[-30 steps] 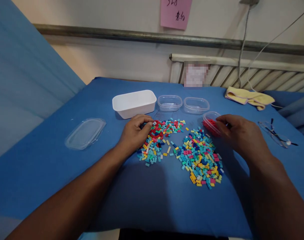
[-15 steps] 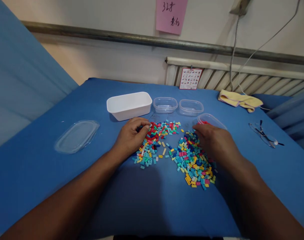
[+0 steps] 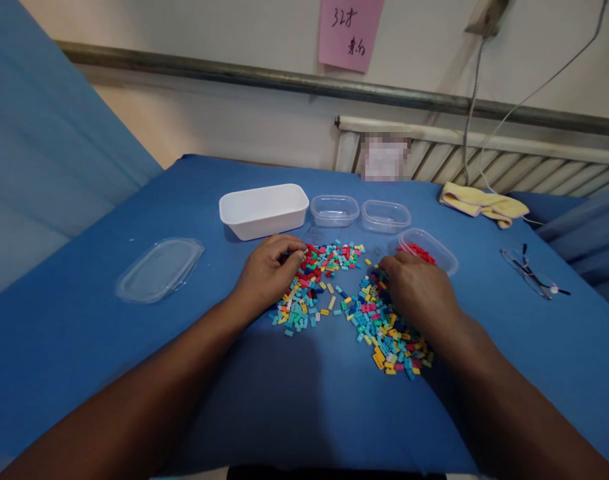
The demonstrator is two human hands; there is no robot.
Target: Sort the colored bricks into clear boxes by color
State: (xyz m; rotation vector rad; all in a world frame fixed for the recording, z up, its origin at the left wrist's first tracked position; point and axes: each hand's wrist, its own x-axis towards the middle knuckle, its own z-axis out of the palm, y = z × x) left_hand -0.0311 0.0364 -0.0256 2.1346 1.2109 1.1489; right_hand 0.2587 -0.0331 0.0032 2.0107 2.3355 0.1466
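Small toy building bricks in many colours lie in two loose piles. At the upper left edge of the left pile (image 3: 300, 313) is my left hand (image 3: 267, 270), thumb and forefinger pinched together; a tiny pale bit shows at the tips, too small to name. My right hand (image 3: 419, 287) is over the top of the right pile (image 3: 379, 327), fingers bent down and closed, their tips partly hidden among the bricks. Just beyond it, a clear plastic tub (image 3: 447, 260) holds red bricks (image 3: 419, 252).
Behind the piles stand a white bin (image 3: 264, 210) and two clear tubs (image 3: 335, 220) (image 3: 385, 227). Clear lids (image 3: 159, 270) lie at left. Eyeglasses (image 3: 531, 270) and a yellow cloth (image 3: 484, 203) are at right. A radiator (image 3: 534, 167) runs along the wall.
My right hand has moved slightly left and down towards the right pile, uncovering more of the tub of red bricks. My left hand keeps its pinch. The view has shifted slightly.
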